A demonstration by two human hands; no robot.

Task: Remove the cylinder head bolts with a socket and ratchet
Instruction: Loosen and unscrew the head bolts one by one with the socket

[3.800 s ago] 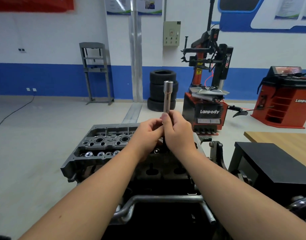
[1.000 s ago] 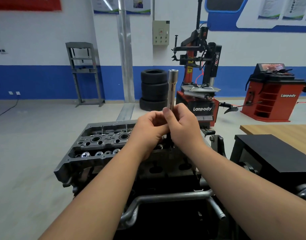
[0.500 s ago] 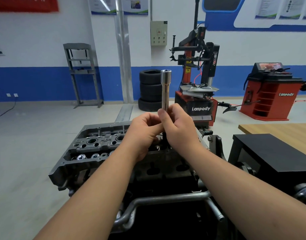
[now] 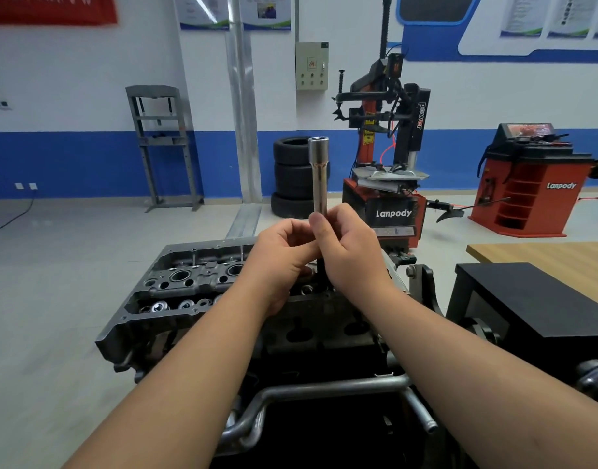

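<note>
Head view: cylinder head at 9 o'clock; left hand curled, pinching the tool's base; right hand wrapped round the upright long socket. Likely rigid, heavy, slick steel; grip low.

Straight ahead of you, the tyre changer carries "Lanpody" in white on its black front panel, and "power" runs vertically down its black column. To the right of the tyre changer, the red wheel balancer also reads "Lanpody". The wall posters and the red banner are too blurred to read.
</note>
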